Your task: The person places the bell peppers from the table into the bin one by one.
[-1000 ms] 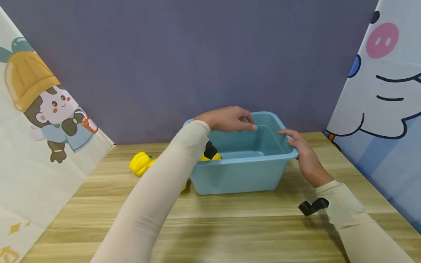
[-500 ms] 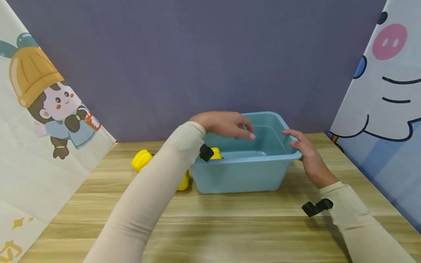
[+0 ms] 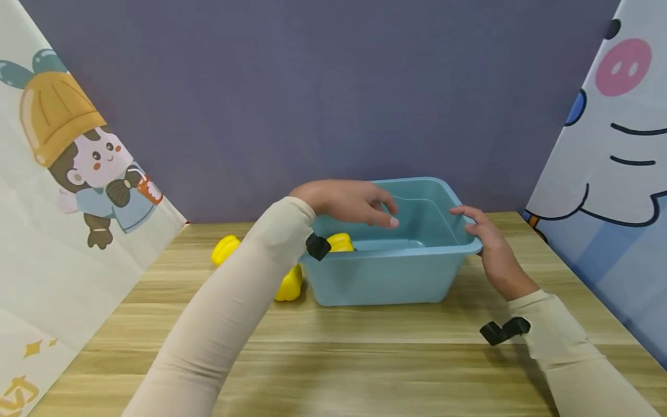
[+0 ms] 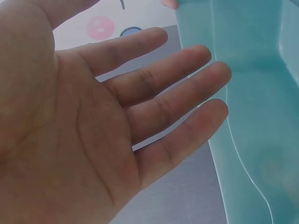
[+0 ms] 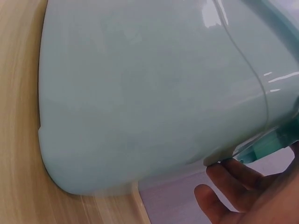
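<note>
A light blue plastic basin (image 3: 385, 281) stands on the wooden table. My left hand (image 3: 351, 202) hovers above its left part, holding nothing; in the left wrist view the palm (image 4: 84, 126) is bare and the fingers are spread. At the basin's right end, my right hand (image 3: 492, 249) grips the rim, and the right wrist view has its fingertips (image 5: 224, 175) against the underside of that rim. Inside the basin, at the left, lies a yellow bell pepper (image 3: 341, 242). Two yellow patches on the table left of the basin are bell peppers (image 3: 226, 249), partly hidden behind my left forearm.
Behind the basin rises a dark grey-purple wall panel (image 3: 333, 104). A printed cartoon panel (image 3: 62, 231) borders the table at left, another printed panel (image 3: 625, 249) at right. Bare wooden table (image 3: 365, 359) extends in front of the basin.
My left hand has drawn slightly left and down over the basin, uncovering more of the pepper inside and the one beside it. The right hand keeps its hold on the rim. The view has shifted slightly.
</note>
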A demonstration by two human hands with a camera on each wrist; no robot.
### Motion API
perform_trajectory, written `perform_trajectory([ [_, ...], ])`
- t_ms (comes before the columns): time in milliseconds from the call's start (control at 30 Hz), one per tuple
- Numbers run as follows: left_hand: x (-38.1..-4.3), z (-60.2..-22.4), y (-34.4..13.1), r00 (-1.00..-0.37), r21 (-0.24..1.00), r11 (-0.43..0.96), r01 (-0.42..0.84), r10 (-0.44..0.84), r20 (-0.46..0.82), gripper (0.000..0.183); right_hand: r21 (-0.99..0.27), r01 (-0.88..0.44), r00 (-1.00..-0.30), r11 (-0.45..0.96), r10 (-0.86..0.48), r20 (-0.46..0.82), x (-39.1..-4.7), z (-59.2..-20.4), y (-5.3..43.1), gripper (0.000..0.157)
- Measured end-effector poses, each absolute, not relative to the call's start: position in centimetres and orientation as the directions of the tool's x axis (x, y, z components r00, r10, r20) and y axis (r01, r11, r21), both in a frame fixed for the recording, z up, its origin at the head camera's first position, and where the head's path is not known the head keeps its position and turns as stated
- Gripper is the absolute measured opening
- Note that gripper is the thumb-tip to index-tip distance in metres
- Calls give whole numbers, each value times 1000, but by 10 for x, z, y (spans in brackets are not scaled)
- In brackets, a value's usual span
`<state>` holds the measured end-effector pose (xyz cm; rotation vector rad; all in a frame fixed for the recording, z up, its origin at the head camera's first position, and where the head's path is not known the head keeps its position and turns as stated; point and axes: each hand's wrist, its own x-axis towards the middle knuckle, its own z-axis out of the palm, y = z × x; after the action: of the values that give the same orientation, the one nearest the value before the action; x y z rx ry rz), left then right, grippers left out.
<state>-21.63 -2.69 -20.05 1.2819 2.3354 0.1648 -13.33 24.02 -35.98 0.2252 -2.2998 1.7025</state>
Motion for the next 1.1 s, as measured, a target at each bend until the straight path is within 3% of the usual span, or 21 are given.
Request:
perform_trajectory([
  [600, -214, -204, -51, -435, 401, 455, 795, 888, -147, 39, -920, -273, -954, 282, 47, 297, -131, -360, 237, 43],
  [1100, -215, -214, -74, -426, 421, 431, 798, 898, -113, 38, -916, -271, -954, 295, 42, 296, -132, -359, 238, 43],
])
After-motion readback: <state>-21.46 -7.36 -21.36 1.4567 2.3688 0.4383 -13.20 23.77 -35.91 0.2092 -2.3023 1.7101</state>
